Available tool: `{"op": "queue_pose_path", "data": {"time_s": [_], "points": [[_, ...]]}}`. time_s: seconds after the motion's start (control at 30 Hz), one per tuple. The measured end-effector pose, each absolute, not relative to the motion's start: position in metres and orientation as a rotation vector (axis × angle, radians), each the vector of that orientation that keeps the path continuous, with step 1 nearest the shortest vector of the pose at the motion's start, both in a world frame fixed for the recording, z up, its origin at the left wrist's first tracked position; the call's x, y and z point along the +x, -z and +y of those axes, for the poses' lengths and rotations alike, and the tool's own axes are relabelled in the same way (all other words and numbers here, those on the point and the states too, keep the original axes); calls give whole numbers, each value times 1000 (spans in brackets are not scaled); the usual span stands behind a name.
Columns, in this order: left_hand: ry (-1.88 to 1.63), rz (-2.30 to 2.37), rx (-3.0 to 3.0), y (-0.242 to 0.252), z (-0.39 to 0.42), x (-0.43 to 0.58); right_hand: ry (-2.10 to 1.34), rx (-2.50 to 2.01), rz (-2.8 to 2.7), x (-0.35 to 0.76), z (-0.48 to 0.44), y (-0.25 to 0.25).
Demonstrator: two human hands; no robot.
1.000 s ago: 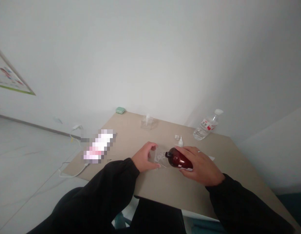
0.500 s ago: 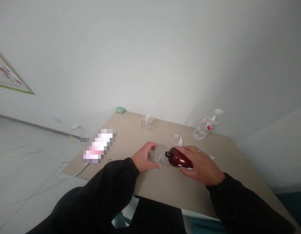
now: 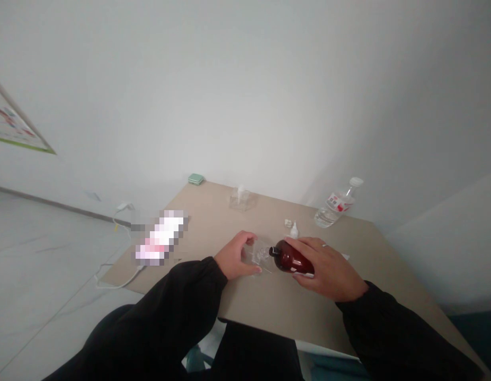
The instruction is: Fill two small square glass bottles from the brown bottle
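Observation:
My right hand [image 3: 327,267] is wrapped round a dark red-brown bottle [image 3: 293,259]. The bottle is tipped over to the left, and its uncapped black-looking neck points at a clear plastic container [image 3: 261,253]. Around the left side of that container curl the fingers and thumb of my left hand [image 3: 238,255]. Whether liquid is flowing from the neck cannot be made out. Just behind the bottle stands a small white dropper bottle [image 3: 294,230], with a small whitish piece [image 3: 288,223] beside it.
A water bottle [image 3: 335,206] stands at the back right of the table [image 3: 269,312]. Near the wall are a clear box with a white top [image 3: 240,198] and a green case [image 3: 195,179]. A blurred-out phone [image 3: 163,238] with a white cable [image 3: 120,286] lies at the left.
Almost nothing differs. Both hands keep their grip, with the brown bottle tilted at the clear container as before.

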State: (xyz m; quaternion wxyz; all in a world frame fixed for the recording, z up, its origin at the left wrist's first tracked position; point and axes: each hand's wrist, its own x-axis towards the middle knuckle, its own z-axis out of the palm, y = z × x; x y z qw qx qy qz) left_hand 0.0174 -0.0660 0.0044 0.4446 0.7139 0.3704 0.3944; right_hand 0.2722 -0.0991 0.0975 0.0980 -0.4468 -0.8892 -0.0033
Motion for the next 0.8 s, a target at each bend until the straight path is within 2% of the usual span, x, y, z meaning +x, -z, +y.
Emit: {"op": "queue_pose_path", "data": {"time_s": [0.8], "points": [[-930, 952, 1785, -4, -67, 18, 23, -1380, -2680, 267, -101, -104]]}}
